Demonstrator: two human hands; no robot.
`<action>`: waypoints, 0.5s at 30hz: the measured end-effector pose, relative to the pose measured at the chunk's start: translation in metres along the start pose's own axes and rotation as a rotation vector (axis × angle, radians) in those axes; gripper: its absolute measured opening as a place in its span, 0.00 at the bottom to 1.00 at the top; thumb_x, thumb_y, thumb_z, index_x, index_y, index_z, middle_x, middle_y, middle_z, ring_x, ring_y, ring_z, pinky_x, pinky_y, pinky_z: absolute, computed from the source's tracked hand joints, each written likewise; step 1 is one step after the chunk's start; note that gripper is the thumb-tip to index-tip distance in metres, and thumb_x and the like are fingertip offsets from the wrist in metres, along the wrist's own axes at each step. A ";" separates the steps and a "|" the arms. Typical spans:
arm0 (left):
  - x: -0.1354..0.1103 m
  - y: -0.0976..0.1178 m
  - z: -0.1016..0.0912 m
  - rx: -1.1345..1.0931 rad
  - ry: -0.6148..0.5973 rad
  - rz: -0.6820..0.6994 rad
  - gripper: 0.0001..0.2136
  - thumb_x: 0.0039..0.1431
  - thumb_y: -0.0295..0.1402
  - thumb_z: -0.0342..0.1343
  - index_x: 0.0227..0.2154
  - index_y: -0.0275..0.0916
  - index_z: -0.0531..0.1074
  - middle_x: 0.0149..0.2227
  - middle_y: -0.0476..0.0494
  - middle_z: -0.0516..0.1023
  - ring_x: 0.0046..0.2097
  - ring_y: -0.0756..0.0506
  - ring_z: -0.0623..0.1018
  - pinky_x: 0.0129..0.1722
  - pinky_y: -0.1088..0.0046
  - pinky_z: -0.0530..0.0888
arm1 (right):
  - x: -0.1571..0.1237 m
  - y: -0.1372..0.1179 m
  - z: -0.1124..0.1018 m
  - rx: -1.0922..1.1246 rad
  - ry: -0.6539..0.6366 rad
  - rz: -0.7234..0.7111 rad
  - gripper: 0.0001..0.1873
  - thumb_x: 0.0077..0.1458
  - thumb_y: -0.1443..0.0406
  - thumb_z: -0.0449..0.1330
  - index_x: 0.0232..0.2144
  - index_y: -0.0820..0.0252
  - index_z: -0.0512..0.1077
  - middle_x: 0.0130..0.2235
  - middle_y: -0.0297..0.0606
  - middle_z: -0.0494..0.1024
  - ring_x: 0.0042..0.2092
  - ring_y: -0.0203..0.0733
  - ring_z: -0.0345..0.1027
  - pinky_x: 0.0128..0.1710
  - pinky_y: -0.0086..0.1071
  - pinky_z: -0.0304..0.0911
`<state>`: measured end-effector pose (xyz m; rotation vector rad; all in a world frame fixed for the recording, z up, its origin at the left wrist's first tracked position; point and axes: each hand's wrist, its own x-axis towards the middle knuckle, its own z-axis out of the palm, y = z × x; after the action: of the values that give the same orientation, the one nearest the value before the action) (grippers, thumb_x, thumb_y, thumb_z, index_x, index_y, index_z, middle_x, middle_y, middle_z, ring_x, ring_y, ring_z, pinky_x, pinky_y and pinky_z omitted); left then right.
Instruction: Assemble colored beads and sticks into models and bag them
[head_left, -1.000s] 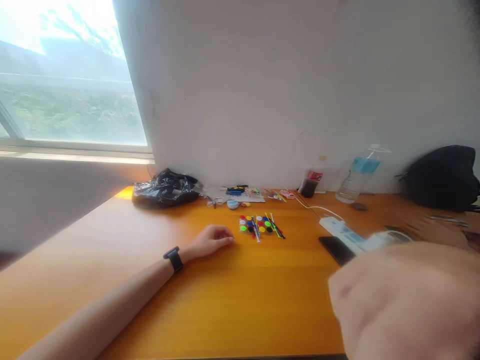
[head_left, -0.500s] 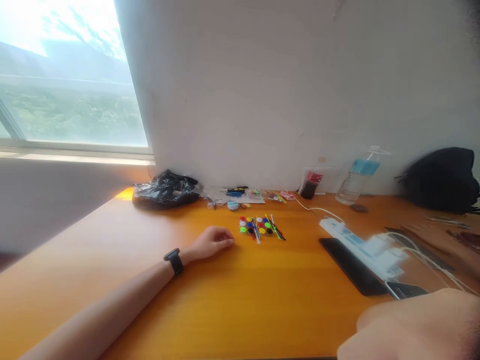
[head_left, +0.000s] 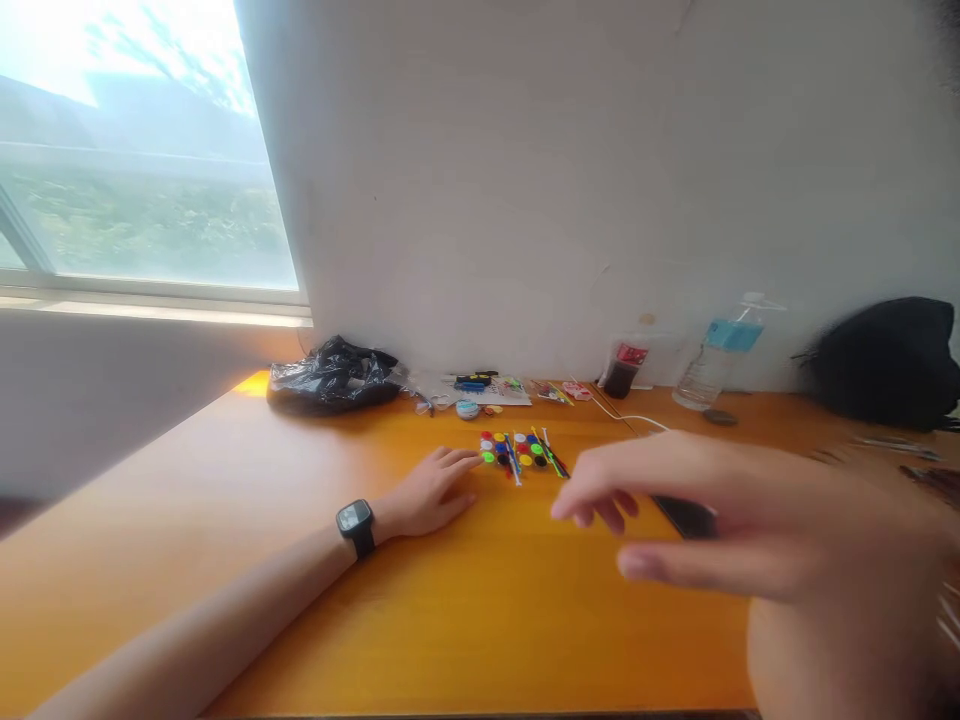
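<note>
On the wooden table (head_left: pixel 300 590), several small round coloured pieces (head_left: pixel 501 448) in red, yellow, white, blue, green and black lie in rows. Thin coloured sticks (head_left: pixel 551 455) rest among and beside them. My left hand (head_left: pixel 431 492), a black watch (head_left: pixel 355 525) on its wrist, lies low over the table with fingers extended; its fingertips reach the left edge of the pieces. Whether they touch a green piece I cannot tell. My right hand (head_left: pixel 675 510) hovers at the right, slightly blurred, thumb apart from the curled fingers, with nothing visible between them.
A black plastic bag (head_left: pixel 330 380) sits at the back left. Along the wall are a small round tin (head_left: pixel 466 410), a cola bottle (head_left: pixel 624 368) and a water bottle (head_left: pixel 716 355). A dark phone (head_left: pixel 686 516) is partly behind my right hand; a black bag (head_left: pixel 885 365) stands far right.
My right hand has risen from the lower right corner into view over the power strip and phone. My left hand has opened from a loose curl, its fingers stretching towards the pieces.
</note>
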<state>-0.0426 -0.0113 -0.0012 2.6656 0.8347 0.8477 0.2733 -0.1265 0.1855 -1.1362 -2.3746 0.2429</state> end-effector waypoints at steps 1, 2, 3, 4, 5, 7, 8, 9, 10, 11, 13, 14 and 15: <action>0.000 0.000 0.000 0.007 -0.016 0.005 0.27 0.70 0.39 0.54 0.70 0.47 0.61 0.67 0.37 0.68 0.59 0.35 0.70 0.63 0.52 0.67 | 0.018 -0.001 0.008 0.022 -0.196 0.008 0.18 0.58 0.48 0.63 0.41 0.50 0.82 0.34 0.41 0.80 0.35 0.46 0.72 0.35 0.34 0.65; 0.000 0.000 0.000 0.013 -0.034 0.008 0.28 0.71 0.40 0.54 0.71 0.49 0.58 0.68 0.38 0.66 0.59 0.34 0.70 0.62 0.51 0.67 | 0.034 0.003 0.019 0.018 -0.292 0.047 0.14 0.61 0.52 0.61 0.39 0.51 0.81 0.32 0.38 0.79 0.33 0.43 0.71 0.32 0.33 0.63; 0.000 0.000 -0.001 0.017 -0.055 0.010 0.29 0.71 0.42 0.53 0.72 0.50 0.56 0.70 0.38 0.64 0.59 0.34 0.70 0.62 0.51 0.67 | 0.046 0.010 0.032 -0.020 -0.279 0.108 0.12 0.62 0.56 0.59 0.36 0.52 0.80 0.30 0.36 0.78 0.30 0.41 0.68 0.29 0.32 0.59; 0.000 0.001 -0.002 0.020 -0.076 0.011 0.30 0.72 0.43 0.52 0.73 0.52 0.54 0.71 0.39 0.63 0.58 0.34 0.70 0.61 0.51 0.67 | 0.055 0.021 0.047 -0.096 -0.240 0.167 0.11 0.63 0.60 0.57 0.32 0.54 0.78 0.28 0.35 0.77 0.27 0.39 0.66 0.27 0.31 0.54; 0.001 0.002 -0.003 0.022 -0.096 0.013 0.30 0.72 0.44 0.51 0.74 0.53 0.53 0.71 0.39 0.62 0.58 0.34 0.70 0.60 0.51 0.68 | 0.059 0.034 0.063 -0.190 -0.203 0.219 0.11 0.63 0.63 0.57 0.29 0.56 0.76 0.27 0.35 0.76 0.26 0.38 0.63 0.27 0.32 0.50; 0.001 0.004 -0.005 0.029 -0.127 0.021 0.30 0.73 0.44 0.49 0.74 0.54 0.51 0.72 0.40 0.60 0.58 0.33 0.70 0.60 0.50 0.67 | 0.059 0.059 0.098 -0.289 -0.175 0.291 0.11 0.63 0.64 0.58 0.27 0.57 0.74 0.28 0.36 0.77 0.26 0.38 0.64 0.27 0.32 0.48; 0.002 0.004 -0.005 0.036 -0.143 0.028 0.29 0.73 0.44 0.48 0.74 0.54 0.52 0.73 0.40 0.59 0.58 0.33 0.69 0.60 0.50 0.67 | 0.056 0.070 0.113 -0.289 -0.175 0.325 0.11 0.62 0.63 0.59 0.28 0.57 0.74 0.28 0.37 0.78 0.27 0.39 0.66 0.28 0.32 0.48; 0.002 0.005 -0.006 0.045 -0.155 0.036 0.28 0.74 0.44 0.47 0.74 0.54 0.52 0.73 0.41 0.58 0.59 0.32 0.69 0.61 0.50 0.66 | 0.052 0.079 0.127 -0.276 -0.157 0.351 0.10 0.63 0.62 0.60 0.29 0.57 0.74 0.29 0.37 0.79 0.29 0.40 0.68 0.28 0.32 0.49; 0.003 0.005 -0.006 0.054 -0.165 0.041 0.28 0.74 0.44 0.46 0.74 0.54 0.53 0.74 0.41 0.58 0.59 0.32 0.68 0.61 0.49 0.65 | 0.050 0.085 0.139 -0.265 -0.136 0.364 0.10 0.63 0.61 0.60 0.30 0.57 0.75 0.30 0.37 0.80 0.31 0.41 0.70 0.29 0.32 0.50; 0.003 0.005 -0.006 0.060 -0.171 0.043 0.27 0.74 0.44 0.46 0.74 0.54 0.53 0.74 0.42 0.57 0.60 0.32 0.68 0.62 0.49 0.64 | 0.048 0.089 0.147 -0.263 -0.116 0.366 0.10 0.63 0.60 0.60 0.31 0.57 0.75 0.31 0.38 0.81 0.31 0.41 0.71 0.29 0.32 0.50; 0.003 0.004 -0.006 0.058 -0.171 0.038 0.27 0.74 0.45 0.45 0.73 0.54 0.54 0.74 0.42 0.57 0.60 0.32 0.68 0.62 0.49 0.64 | 0.047 0.091 0.158 -0.275 -0.075 0.366 0.11 0.65 0.59 0.60 0.33 0.57 0.75 0.33 0.38 0.82 0.32 0.41 0.73 0.30 0.32 0.51; 0.003 0.004 -0.005 0.052 -0.168 0.034 0.27 0.74 0.46 0.45 0.73 0.54 0.55 0.74 0.42 0.58 0.60 0.32 0.68 0.62 0.49 0.64 | 0.048 0.090 0.161 -0.285 -0.059 0.369 0.11 0.65 0.58 0.59 0.33 0.57 0.75 0.33 0.38 0.82 0.32 0.41 0.73 0.30 0.32 0.51; 0.003 0.003 -0.005 0.045 -0.164 0.029 0.27 0.74 0.46 0.45 0.73 0.54 0.55 0.74 0.42 0.58 0.59 0.32 0.68 0.61 0.50 0.65 | 0.049 0.089 0.163 -0.296 -0.046 0.372 0.11 0.66 0.58 0.58 0.34 0.57 0.75 0.33 0.38 0.82 0.32 0.41 0.73 0.29 0.32 0.50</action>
<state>-0.0421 -0.0120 0.0052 2.7472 0.7854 0.6136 0.2260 -0.0236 0.0303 -1.7287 -2.2736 0.0397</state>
